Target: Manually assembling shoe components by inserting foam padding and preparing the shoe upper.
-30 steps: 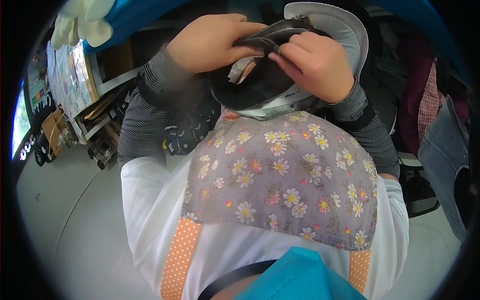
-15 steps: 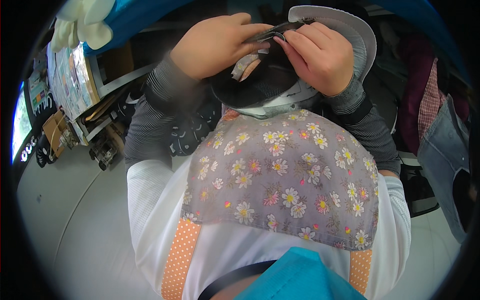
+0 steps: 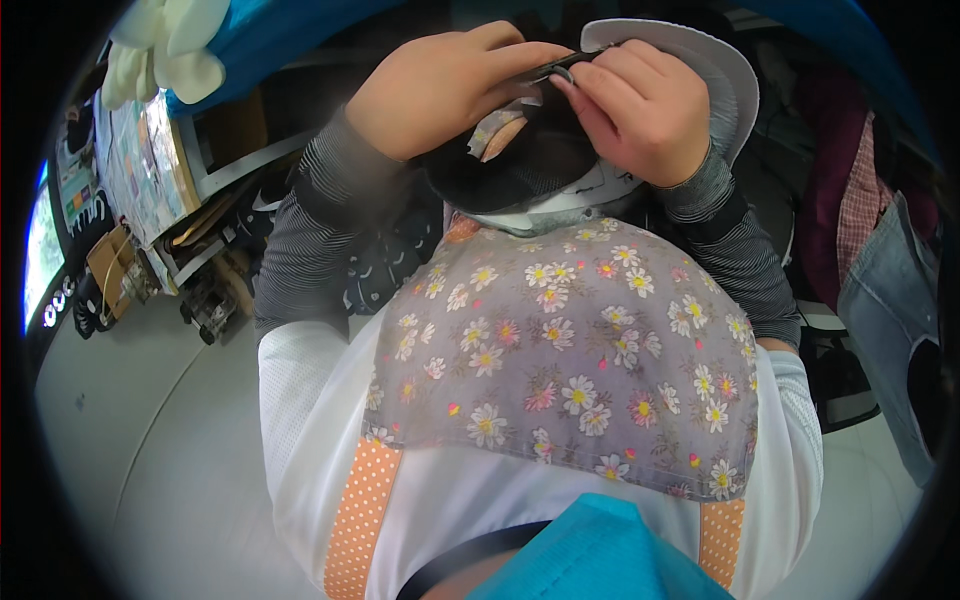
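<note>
A cap [image 3: 545, 170] with a dark inside lies in front of my chest, its opening turned upward. Its pale grey brim [image 3: 738, 85] curves out beyond my right hand. My left hand [image 3: 440, 90] pinches the cap's far edge from the left, thumb and fingers closed on a thin black band [image 3: 550, 70]. Close beside it, my right hand [image 3: 645, 110] grips the same edge, with fingers bent and the thumb pressing the band. A small patterned and tan piece [image 3: 497, 133] shows inside the cap, under my left fingers. What lies beneath the right fingers is hidden.
A cluttered shelf or table [image 3: 150, 160] with printed sheets stands at the left, near a cardboard box [image 3: 112, 265]. Cream-coloured gloves [image 3: 165, 50] or similar soft pieces hang at the upper left. Denim [image 3: 890, 300] and maroon clothing hang at the right.
My left fingertips have slid slightly right along the band, closer to the right hand. The cap and its brim have shifted down a little. Both hands keep their hold.
</note>
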{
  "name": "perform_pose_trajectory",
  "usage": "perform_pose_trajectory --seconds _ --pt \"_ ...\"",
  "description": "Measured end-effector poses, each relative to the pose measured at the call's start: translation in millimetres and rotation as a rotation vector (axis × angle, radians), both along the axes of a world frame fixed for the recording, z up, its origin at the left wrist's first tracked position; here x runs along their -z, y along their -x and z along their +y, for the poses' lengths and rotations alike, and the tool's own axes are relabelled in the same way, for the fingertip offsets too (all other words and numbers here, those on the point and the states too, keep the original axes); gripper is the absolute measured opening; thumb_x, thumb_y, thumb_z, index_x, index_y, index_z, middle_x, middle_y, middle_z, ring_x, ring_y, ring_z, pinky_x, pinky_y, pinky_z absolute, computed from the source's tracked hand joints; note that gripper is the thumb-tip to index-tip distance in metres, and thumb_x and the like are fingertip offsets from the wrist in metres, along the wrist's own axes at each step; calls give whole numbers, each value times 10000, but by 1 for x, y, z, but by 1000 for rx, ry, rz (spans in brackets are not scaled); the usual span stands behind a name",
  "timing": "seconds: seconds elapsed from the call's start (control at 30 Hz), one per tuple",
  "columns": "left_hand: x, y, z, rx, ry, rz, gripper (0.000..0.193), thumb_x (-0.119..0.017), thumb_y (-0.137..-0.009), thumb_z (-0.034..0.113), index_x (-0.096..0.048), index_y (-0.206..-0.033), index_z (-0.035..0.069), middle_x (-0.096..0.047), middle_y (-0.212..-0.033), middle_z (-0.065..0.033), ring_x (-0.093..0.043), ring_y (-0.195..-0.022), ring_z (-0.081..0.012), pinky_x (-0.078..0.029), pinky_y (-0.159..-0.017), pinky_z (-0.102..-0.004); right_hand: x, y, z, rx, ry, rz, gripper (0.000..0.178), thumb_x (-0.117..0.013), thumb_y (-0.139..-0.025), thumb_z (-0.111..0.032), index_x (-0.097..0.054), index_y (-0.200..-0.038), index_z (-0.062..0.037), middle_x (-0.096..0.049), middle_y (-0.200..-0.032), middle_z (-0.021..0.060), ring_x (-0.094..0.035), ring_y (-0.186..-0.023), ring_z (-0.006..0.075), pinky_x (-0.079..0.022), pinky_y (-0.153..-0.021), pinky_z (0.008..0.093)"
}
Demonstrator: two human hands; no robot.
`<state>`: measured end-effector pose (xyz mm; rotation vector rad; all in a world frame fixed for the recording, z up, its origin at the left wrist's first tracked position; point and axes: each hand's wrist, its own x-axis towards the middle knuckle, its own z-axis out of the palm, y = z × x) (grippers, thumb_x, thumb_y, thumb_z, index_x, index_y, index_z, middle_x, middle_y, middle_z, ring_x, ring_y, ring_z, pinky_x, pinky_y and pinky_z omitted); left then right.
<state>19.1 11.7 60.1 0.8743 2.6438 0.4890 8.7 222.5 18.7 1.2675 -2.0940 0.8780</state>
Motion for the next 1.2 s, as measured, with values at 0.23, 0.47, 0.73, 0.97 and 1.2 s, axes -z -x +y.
perform_pose_trajectory --seconds 0.23,0.47,0.73,0.97,1.2 --pt "8 -1 -5 -53 -296 -65 289 -621 -882 154 -590 -1143 36 -641 -939 -169 -619 -784 -324 -497 -692 -339 -14 -6 -5 139 -17 -157 185 -780 -696 -112 -623 -766 -43 -586 -700 59 -575 -621 229 -462 -541 300" --pt "4 1 -8 -152 -202 -221 290 -632 -891 175 -610 -1149 43 -663 -879 -172 -653 -716 -266 -501 -650 -293 -19 -5 14 144 -131 -307 245 -790 -695 -196 -621 -804 -55 -596 -755 43 -571 -707 222 -439 -636 331" --pt "10 -2 -12 -150 -408 -258 287 -600 -902 92 -609 -1177 10 -693 -958 -147 -681 -834 -209 -515 -753 -268 -21 -6 15 285 -178 -184 147 -767 -717 -174 -650 -785 -117 -608 -737 -31 -572 -742 154 -338 -871 354" --pt "2 -1 -11 -137 -300 -205 271 -635 -886 134 -628 -1125 8 -674 -871 -156 -647 -704 -222 -502 -646 -278 -14 -4 17 252 -70 -336 164 -769 -748 -217 -645 -741 -109 -587 -662 -14 -562 -657 153 -359 -859 335" --pt "-12 6 -7 3 -229 -29 223 -674 -870 220 -658 -953 14 -553 -645 -167 -488 -496 -300 -407 -479 -308 -40 -6 7 170 -53 -353 158 -773 -675 -144 -622 -674 -94 -499 -569 42 -533 -582 224 -410 -818 436"
